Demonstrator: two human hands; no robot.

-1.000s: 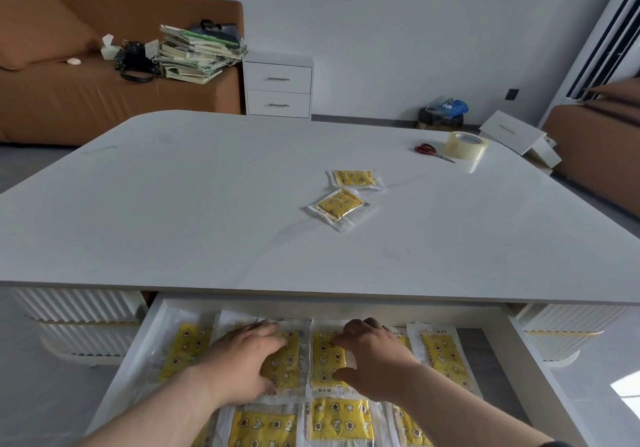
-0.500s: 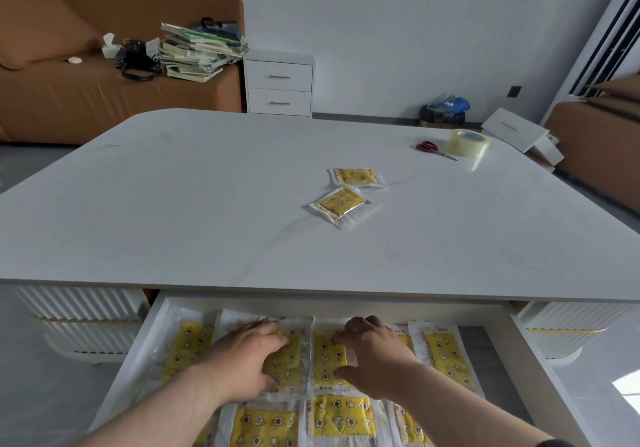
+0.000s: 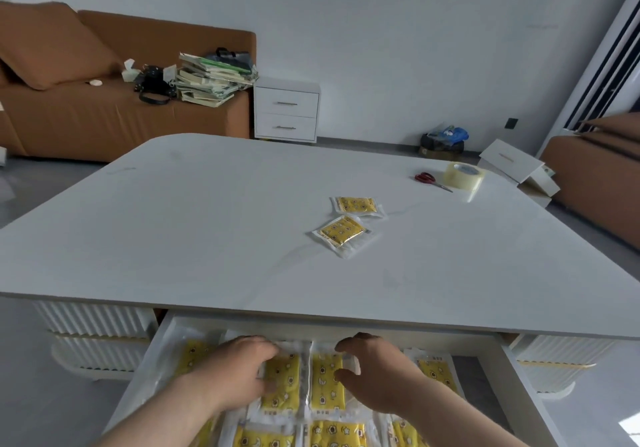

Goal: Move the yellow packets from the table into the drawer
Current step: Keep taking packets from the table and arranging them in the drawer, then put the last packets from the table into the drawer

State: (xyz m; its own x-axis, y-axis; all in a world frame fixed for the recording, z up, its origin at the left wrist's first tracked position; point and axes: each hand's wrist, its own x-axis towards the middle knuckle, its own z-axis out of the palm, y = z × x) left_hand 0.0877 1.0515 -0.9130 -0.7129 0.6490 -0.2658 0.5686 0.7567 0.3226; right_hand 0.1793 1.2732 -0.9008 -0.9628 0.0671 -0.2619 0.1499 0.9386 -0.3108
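Two yellow packets lie on the white table point(image 3: 207, 225): one point(image 3: 356, 204) farther back, the other point(image 3: 341, 233) nearer and turned at an angle. Below the table's front edge, the open white drawer point(image 3: 516, 398) holds several yellow packets in rows. Both my hands are inside it. My left hand point(image 3: 239, 374) rests with loosely curved fingers on a packet point(image 3: 282, 377) in the back row. My right hand point(image 3: 375, 374) hovers with curved fingers over the neighbouring packet point(image 3: 325, 381); its thumb and fingers are apart. Neither hand plainly grips anything.
Red-handled scissors point(image 3: 431, 180) and a roll of clear tape point(image 3: 464, 175) sit at the table's far right. Beyond the table are a brown sofa point(image 3: 86, 124) with a stack of books point(image 3: 211, 79), a white nightstand point(image 3: 285, 112), and a second brown seat point(image 3: 599, 169) at the right.
My hands have drawn slightly apart and eased off the two back-row packets; the right hand's fingers have lifted. The packets on the table have not moved.
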